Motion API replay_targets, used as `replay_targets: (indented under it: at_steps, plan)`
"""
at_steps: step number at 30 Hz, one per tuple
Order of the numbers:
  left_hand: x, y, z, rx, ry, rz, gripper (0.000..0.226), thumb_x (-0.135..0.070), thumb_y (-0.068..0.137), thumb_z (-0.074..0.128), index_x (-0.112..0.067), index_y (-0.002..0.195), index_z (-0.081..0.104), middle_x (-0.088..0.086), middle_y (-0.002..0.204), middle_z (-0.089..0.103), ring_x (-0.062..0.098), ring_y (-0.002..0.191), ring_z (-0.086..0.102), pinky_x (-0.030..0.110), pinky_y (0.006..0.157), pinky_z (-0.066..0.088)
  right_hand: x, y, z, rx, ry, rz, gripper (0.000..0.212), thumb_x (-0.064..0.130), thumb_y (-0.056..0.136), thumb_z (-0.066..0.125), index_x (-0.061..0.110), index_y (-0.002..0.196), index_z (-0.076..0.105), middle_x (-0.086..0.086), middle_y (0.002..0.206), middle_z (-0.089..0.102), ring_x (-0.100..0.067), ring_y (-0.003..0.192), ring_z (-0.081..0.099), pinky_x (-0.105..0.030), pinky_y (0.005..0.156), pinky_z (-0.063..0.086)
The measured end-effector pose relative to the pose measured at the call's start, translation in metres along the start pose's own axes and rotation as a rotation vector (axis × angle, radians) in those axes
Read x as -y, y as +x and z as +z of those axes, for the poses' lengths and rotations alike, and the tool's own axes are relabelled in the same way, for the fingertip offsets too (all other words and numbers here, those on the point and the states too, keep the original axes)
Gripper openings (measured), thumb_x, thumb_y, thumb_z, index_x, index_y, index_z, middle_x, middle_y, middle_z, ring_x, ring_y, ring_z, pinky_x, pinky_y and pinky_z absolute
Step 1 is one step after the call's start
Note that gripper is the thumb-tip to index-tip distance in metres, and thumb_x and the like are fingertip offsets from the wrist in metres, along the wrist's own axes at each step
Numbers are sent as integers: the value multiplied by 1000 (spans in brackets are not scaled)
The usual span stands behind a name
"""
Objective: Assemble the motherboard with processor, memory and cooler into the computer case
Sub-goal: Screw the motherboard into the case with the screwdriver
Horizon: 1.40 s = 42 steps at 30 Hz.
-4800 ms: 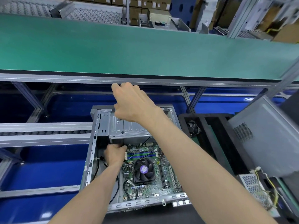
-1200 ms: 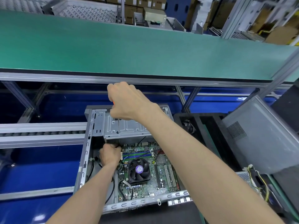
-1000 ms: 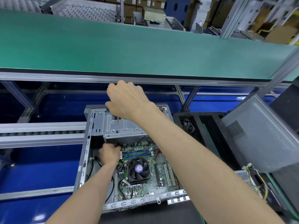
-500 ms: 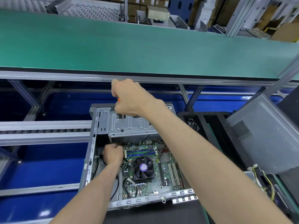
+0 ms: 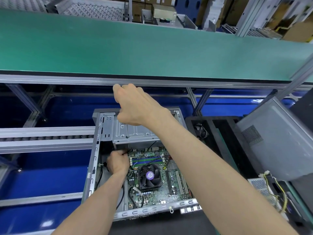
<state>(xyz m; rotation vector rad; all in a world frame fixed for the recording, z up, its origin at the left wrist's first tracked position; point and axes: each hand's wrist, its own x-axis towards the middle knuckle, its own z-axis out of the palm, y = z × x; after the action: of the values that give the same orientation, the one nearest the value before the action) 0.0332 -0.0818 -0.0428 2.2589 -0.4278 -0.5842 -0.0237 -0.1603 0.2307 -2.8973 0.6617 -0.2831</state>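
Left hand (image 5: 117,162): fingers are curling tightly at the top left corner of the motherboard (image 5: 157,180), apparently pinching something small and dark there; what it is cannot be told. The hand is resting inside the computer case (image 5: 94,160), just at 9 o'clock of the memory slots (image 5: 146,161) and at 10 o'clock of the cooler fan (image 5: 149,175).

Right hand (image 5: 135,106): fingers are curling into a fist above the metal drive bay (image 5: 133,133) at the 12 o'clock end of the case; whether they are holding anything cannot be told, as the back of the hand is hiding the palm.

The motherboard is lying flat in the open case with the cooler fan seated at its centre. A black cable (image 5: 100,177) is running along the case's 9 o'clock wall. A grey side panel (image 5: 274,139) is leaning at 3 o'clock, beside a black foam tray (image 5: 225,133). A green conveyor belt (image 5: 152,48) is running across at 12 o'clock.
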Motion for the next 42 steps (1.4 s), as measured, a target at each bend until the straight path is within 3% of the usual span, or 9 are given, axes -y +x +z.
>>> replay_targets:
  at_steps: [5, 10, 13, 18, 23, 29, 33, 35, 42]
  plan:
    - [-2, 1, 1, 12, 21, -9, 18, -7, 88, 62, -10, 97, 77, 16, 79, 72, 31, 71, 61, 30, 68, 50, 1, 0, 5, -24, -8, -6, 25, 10, 73, 58, 12, 89, 37, -3, 80, 41, -27, 67, 43, -31, 49, 25]
    - [-1, 0, 2, 23, 56, -11, 10, -9, 90, 61, -5, 86, 69, 11, 64, 58, 33, 68, 58, 32, 65, 47, -3, 1, 9, -12, -12, -6, 23, 11, 73, 58, 12, 89, 41, -5, 87, 48, -31, 77, 51, -39, 63, 46]
    - [-2, 1, 3, 31, 66, -8, 10, -12, 91, 61, -7, 85, 67, 12, 66, 59, 33, 70, 57, 33, 66, 46, -6, -1, 12, -26, -6, -4, 24, 13, 74, 60, 13, 91, 42, -6, 92, 50, -32, 80, 51, -41, 67, 48]
    - [-1, 2, 4, 41, 94, 11, 16, -13, 93, 59, -11, 77, 57, 11, 68, 57, 33, 70, 56, 32, 65, 44, -4, -2, 12, -58, 4, -5, 25, 11, 74, 60, 12, 90, 41, -5, 87, 48, -31, 76, 49, -38, 61, 43]
    - [-2, 1, 3, 47, 120, 14, 11, -13, 93, 59, -12, 83, 60, 10, 70, 56, 33, 70, 56, 33, 66, 44, -4, -1, 11, -98, -96, 53, 24, 15, 86, 61, 12, 86, 37, 1, 70, 28, -17, 56, 29, -29, 46, 18]
    - [-2, 2, 4, 40, 108, 4, 17, -14, 94, 59, -12, 77, 56, 12, 72, 57, 34, 72, 57, 33, 66, 44, -3, 0, 5, 9, -4, 24, 16, 10, 72, 58, 11, 85, 48, -8, 90, 51, -30, 76, 51, -36, 60, 45]
    - [-3, 5, 4, 44, 85, -15, 16, -11, 91, 60, -10, 75, 63, 12, 69, 58, 33, 69, 56, 32, 64, 44, -2, 2, 8, -55, -88, 45, 36, 11, 77, 60, 17, 67, 25, -1, 71, 32, -19, 57, 32, -29, 49, 22]
    - [-3, 7, 4, 40, 80, -13, 14, -9, 88, 62, -7, 79, 71, 10, 66, 59, 32, 67, 56, 30, 64, 44, -1, 3, 9, -103, -153, 59, 47, 15, 83, 60, 20, 66, 17, 2, 69, 25, -18, 55, 26, -30, 52, 22]
    - [-4, 8, 2, -9, 39, 0, 19, -7, 84, 66, -14, 95, 80, 13, 73, 69, 29, 63, 55, 26, 64, 42, -2, 1, 3, -14, 12, 23, 30, 15, 73, 61, 18, 70, 32, -2, 81, 40, -19, 61, 37, -27, 48, 22]
